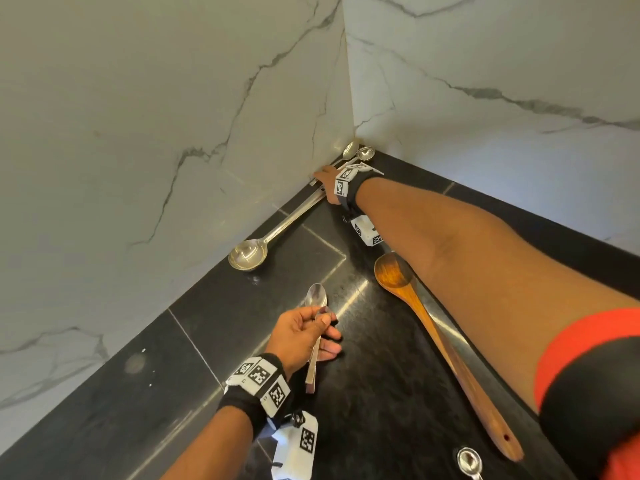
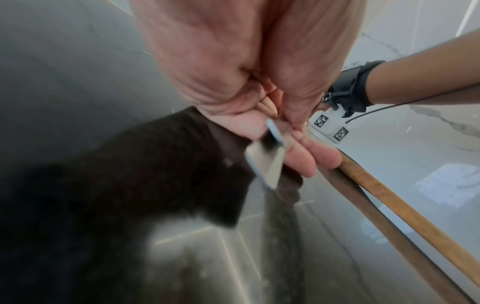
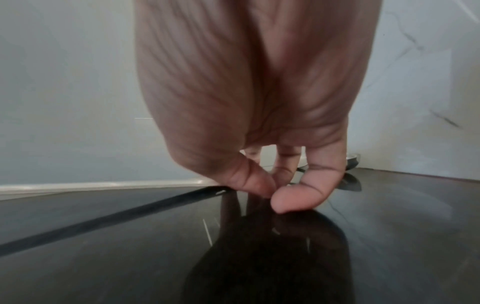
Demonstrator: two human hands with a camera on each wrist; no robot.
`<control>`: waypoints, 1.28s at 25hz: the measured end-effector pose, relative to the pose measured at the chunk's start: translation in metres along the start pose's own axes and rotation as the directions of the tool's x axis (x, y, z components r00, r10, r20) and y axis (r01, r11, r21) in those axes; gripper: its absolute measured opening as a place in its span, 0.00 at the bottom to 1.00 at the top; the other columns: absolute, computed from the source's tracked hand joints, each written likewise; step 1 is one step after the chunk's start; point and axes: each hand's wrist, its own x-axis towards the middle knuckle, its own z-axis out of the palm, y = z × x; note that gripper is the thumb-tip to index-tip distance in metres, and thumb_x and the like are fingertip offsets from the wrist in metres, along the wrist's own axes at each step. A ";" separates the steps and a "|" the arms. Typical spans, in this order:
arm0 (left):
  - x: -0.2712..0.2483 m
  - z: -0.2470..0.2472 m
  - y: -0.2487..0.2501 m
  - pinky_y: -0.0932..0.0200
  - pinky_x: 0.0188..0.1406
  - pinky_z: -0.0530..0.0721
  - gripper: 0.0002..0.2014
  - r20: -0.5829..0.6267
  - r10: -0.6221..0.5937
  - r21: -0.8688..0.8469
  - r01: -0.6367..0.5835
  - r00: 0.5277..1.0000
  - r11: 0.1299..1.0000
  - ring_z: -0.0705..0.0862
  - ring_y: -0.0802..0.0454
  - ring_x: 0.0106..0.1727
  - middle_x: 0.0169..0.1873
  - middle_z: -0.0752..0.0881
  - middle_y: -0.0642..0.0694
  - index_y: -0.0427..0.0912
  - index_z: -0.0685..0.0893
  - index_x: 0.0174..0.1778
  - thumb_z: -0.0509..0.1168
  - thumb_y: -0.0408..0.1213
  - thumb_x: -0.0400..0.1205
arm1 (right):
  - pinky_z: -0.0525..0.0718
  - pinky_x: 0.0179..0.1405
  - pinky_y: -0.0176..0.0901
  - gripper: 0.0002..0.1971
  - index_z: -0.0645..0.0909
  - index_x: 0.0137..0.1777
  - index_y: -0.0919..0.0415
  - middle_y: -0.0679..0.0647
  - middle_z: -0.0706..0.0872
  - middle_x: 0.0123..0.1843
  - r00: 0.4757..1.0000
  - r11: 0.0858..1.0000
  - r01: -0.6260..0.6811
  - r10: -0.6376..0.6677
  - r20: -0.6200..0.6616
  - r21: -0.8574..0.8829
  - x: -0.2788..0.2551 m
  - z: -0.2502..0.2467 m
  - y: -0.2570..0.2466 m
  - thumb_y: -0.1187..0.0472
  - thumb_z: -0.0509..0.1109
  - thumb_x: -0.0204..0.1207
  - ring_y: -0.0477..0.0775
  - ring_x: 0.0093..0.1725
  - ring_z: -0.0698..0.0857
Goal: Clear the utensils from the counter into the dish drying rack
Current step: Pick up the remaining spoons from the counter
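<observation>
My left hand (image 1: 323,332) holds a steel spoon (image 1: 316,296) by its handle above the black counter (image 1: 381,427); a second bowl seems to lie just behind it. In the left wrist view the flat handle end (image 2: 262,162) sticks out below the curled fingers. My right hand (image 1: 327,181) reaches into the far corner, over the handle of a long steel ladle (image 1: 247,254) lying along the wall. Its thumb and a finger (image 3: 293,197) meet at the counter beside the ladle handle's end (image 3: 155,207); what they pinch is hidden. No drying rack is in view.
Two small steel spoons (image 1: 350,148) (image 1: 365,153) lie in the corner beyond the right hand. A long wooden spoon (image 1: 394,273) lies under my right forearm. Another small steel spoon (image 1: 469,460) sits at the near edge. Marble walls (image 1: 173,116) close the counter on two sides.
</observation>
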 end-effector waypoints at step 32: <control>-0.010 0.006 -0.005 0.50 0.31 0.91 0.12 -0.097 0.154 0.062 -0.148 0.983 0.987 0.90 0.44 0.29 0.37 0.89 0.33 0.39 0.76 0.65 0.63 0.32 0.85 | 0.86 0.55 0.52 0.21 0.81 0.69 0.56 0.56 0.87 0.59 0.964 0.923 -0.260 0.265 0.022 0.285 -0.205 0.051 0.079 0.49 0.72 0.78 0.59 0.55 0.86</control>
